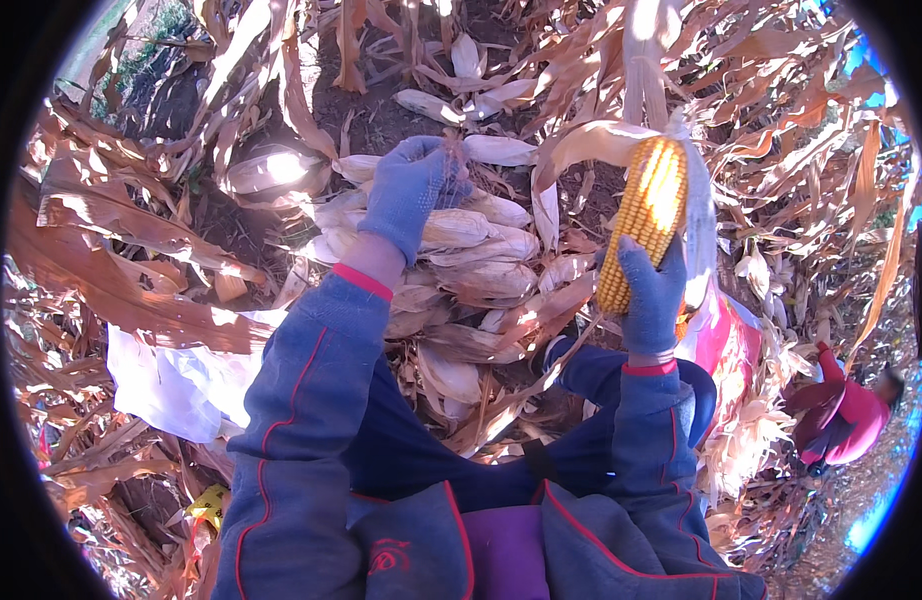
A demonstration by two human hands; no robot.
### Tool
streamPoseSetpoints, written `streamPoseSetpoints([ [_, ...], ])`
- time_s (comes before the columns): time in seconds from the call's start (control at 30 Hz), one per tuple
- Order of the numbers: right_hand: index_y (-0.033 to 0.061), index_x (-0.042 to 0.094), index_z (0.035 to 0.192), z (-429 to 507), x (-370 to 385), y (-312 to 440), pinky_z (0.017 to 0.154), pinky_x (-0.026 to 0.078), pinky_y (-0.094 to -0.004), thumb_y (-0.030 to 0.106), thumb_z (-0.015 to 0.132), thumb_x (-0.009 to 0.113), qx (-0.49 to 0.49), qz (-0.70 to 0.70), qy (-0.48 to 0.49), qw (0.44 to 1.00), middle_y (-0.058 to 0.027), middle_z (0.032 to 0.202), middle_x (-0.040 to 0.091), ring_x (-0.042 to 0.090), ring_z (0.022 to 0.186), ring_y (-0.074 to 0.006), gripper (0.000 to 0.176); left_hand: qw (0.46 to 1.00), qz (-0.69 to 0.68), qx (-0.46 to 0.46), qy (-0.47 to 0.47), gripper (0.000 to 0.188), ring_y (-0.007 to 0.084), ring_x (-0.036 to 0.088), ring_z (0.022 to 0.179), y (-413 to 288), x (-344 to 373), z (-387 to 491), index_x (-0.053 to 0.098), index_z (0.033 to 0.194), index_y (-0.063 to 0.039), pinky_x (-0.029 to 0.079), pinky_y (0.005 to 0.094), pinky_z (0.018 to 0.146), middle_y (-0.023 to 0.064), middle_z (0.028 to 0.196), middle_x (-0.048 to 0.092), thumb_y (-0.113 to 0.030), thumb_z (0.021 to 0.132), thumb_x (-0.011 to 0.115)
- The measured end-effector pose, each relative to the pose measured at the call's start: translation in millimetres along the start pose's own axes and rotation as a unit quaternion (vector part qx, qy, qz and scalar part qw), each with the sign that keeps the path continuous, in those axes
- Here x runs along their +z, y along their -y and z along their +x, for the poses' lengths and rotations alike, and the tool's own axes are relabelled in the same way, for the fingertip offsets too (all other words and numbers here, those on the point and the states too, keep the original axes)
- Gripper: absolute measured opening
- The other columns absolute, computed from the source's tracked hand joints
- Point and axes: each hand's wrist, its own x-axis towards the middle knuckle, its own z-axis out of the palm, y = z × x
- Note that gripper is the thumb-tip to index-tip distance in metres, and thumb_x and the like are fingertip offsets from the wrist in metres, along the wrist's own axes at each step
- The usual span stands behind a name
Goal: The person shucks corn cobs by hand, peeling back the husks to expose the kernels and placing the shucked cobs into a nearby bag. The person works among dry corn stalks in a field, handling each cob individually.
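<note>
My right hand, in a blue-grey knit glove, grips the lower part of a bare yellow ear of corn. The ear tilts, its top pointing up and slightly right, and pale husk hangs along its right side. Away to the left, my left hand wears a matching glove and pinches a tuft of brown corn silk at its fingertips. Below that hand lies a pile of ears in their dry husks, between my bent legs.
Dry corn stalks and leaves surround me. A white plastic sack lies at left, a red and white sack at right. Loose husks are heaped beyond it. A person in red bends at far right.
</note>
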Motion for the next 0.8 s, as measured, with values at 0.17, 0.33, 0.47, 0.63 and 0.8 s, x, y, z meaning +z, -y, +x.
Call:
streamPoseSetpoints([
  [0.17, -0.004, 0.044, 0.124, -30, 11, -21, 0.078, 0.052, -0.027, 0.006, 0.08, 0.069, -0.159, -0.035, -0.124, 0.979, -0.0129, 0.11, 0.058, 0.061, 0.092, -0.0181, 0.052, 1.0, -0.022, 0.006, 0.002, 0.022, 0.0176, 0.066, 0.074, -16, 1, -10, 0.061, 0.103, -0.004, 0.054, 0.0285, 0.065, 0.0061, 0.083, 0.066, -0.021, 0.089, 0.063],
  [0.33, -0.0043, 0.06, 0.105, -157, 30, -285, 0.069, 0.051, -0.0317, 0.023, 0.069, 0.079, 0.469, 0.002, 0.063, 0.881, -0.0096, 0.086, 0.064, 0.063, 0.077, -0.0219, 0.049, 1.0, -0.021, 0.003, -0.005, 0.014, 0.0116, 0.062, 0.066, 1, 11, 3, 0.061, 0.096, -0.001, 0.053, 0.0241, 0.057, 0.0049, 0.078, 0.062, -0.011, 0.087, 0.061],
  [0.47, -0.0036, 0.06, 0.1, -137, 53, -230, 0.064, 0.05, -0.0278, 0.024, 0.07, 0.077, 0.575, 0.068, 0.117, 0.807, -0.0098, 0.085, 0.063, 0.063, 0.072, -0.0173, 0.044, 1.0, -0.002, -0.01, -0.027, 0.013, 0.011, 0.061, 0.066, -2, -1, -6, 0.061, 0.097, 0.0, 0.052, 0.0234, 0.056, 0.0059, 0.082, 0.064, -0.009, 0.087, 0.06],
  [0.63, -0.0031, 0.051, 0.113, -111, 40, -181, 0.068, 0.052, -0.0274, 0.015, 0.073, 0.074, 0.318, 0.017, 0.155, 0.935, -0.0079, 0.092, 0.061, 0.061, 0.076, -0.0145, 0.049, 0.913, 0.401, 0.065, 0.04, 0.045, 0.0241, 0.064, 0.085, 4, -5, 8, 0.06, 0.1, 0.002, 0.051, 0.0348, 0.078, 0.0127, 0.09, 0.066, -0.04, 0.084, 0.066],
  [0.8, -0.0025, 0.042, 0.127, -85, 47, -112, 0.086, 0.047, -0.0276, 0.011, 0.068, 0.079, 0.157, -0.087, 0.146, 0.973, -0.012, 0.112, 0.058, 0.058, 0.1, -0.0163, 0.07, 0.831, 0.529, 0.005, 0.173, 0.08, 0.0302, 0.061, 0.1, 29, -10, 1, 0.052, 0.12, 0.003, 0.047, 0.0382, 0.089, 0.0182, 0.11, 0.063, -0.057, 0.071, 0.072],
])
